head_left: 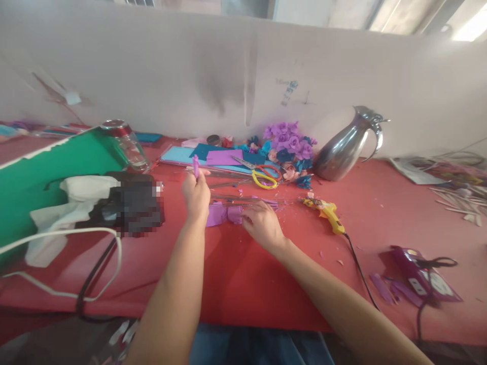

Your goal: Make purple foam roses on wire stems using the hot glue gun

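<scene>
My left hand [197,196] is closed around a small rolled purple paper bud [196,166], whose tip stands up above the fist. Any stem below it is hidden in the fingers. My right hand [263,225] is low over the table, its fingers bent together at the edge of a purple paper piece [235,214]. Beside that lies another curved purple paper piece [216,215]. Just beyond both hands, thin dark wires [228,196] run across the table among paper scraps. Scissors [262,175] with yellow and orange handles rest farther back.
Purple paper flowers [285,139] and a steel jug [346,144] stand against the wall. A yellow glue gun [329,213] lies right, its cord trailing toward the front edge. A purple box [424,274] sits front right. At left are a glass jar [127,144] and a white cable [117,253].
</scene>
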`<state>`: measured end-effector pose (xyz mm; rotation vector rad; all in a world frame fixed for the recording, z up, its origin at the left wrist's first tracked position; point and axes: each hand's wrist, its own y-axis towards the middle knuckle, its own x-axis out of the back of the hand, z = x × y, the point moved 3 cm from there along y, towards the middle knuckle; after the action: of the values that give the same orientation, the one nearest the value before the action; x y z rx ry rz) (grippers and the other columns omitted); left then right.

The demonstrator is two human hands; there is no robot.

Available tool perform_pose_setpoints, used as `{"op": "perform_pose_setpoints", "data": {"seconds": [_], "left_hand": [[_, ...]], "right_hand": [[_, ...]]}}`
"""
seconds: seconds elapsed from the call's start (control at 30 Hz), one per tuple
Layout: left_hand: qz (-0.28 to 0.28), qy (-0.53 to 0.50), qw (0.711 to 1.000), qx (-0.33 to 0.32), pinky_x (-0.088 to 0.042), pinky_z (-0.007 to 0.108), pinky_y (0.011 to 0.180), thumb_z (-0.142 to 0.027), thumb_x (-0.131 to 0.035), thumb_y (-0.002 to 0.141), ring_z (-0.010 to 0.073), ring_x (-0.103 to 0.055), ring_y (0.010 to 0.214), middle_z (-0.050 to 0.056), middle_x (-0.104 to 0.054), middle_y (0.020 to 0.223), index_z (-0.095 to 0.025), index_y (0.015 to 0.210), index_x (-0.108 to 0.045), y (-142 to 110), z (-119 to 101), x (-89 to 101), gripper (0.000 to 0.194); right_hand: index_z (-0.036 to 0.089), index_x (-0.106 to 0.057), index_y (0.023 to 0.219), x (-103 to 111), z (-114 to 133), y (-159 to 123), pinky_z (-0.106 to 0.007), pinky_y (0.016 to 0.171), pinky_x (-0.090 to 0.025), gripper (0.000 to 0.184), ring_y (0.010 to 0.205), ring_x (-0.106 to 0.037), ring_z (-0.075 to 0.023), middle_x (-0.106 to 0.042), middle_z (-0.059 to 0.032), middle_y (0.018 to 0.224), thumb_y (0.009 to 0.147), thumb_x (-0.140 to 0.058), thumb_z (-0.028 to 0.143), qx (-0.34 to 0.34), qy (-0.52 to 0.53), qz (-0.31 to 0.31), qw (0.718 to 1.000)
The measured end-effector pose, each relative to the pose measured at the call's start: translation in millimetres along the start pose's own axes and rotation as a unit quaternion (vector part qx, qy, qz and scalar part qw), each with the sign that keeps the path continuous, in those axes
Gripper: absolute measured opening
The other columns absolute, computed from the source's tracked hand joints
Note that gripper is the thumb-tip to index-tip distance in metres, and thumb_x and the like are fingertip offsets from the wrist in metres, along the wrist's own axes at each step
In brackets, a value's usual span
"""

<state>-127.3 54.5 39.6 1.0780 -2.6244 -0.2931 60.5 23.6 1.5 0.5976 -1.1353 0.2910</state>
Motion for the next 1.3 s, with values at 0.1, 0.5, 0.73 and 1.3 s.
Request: {"op": "perform_pose_setpoints", "data": {"seconds": [0.1,0.5,0.73,1.3], "left_hand": [[0.091,-0.047,0.992,0.075,-0.026,0.027,0.050,-0.026,-0.045,0.088,0.0140,-0.036,0.045,-0.004,-0.042,0.049,-0.022,0.083,-0.063,-6,0,-10.4,0.020],[0.358,0.024,0.930,0.082,-0.039,0.028,0.063,-0.022,-0.063,0.072,0.0171,-0.055,0.059,0.001,-0.061,0.056,-0.019,0.061,-0.070,-33,0,-30.6,0.013],[0.435,0.037,0.889,0.141,-0.047,0.034,0.068,-0.012,-0.076,0.051,0.0234,-0.065,0.062,0.006,-0.070,0.058,-0.019,0.059,-0.074,-40,3,-30.8,0.010],[0.475,0.046,0.868,0.135,-0.049,0.032,0.064,-0.024,-0.075,0.059,0.0234,-0.066,0.063,0.007,-0.072,0.063,-0.018,0.064,-0.076,-43,6,-30.6,0.008]], "right_hand": [[0.021,-0.072,0.088,-1,-1,0,-0.034,0.088,-0.040,0.014,0.098,-0.055,-0.0229,-0.073,-0.0055,0.096,0.082,-0.060,0.021,0.013,0.001,-0.012,1.000],[0.022,-0.075,0.083,-4,-19,4,-0.029,0.080,-0.044,0.016,0.084,-0.061,-0.0189,-0.075,-0.0019,0.084,0.079,-0.060,0.016,-0.103,0.128,-0.057,0.985],[0.023,-0.076,0.082,-6,-26,5,-0.027,0.078,-0.045,0.015,0.084,-0.063,-0.0186,-0.075,-0.0015,0.083,0.077,-0.064,0.018,-0.134,0.147,-0.040,0.979],[0.021,-0.075,0.082,-6,-27,4,-0.027,0.077,-0.045,0.009,0.081,-0.062,-0.0180,-0.075,-0.0018,0.082,0.078,-0.067,0.019,-0.137,0.204,-0.063,0.967]]}}
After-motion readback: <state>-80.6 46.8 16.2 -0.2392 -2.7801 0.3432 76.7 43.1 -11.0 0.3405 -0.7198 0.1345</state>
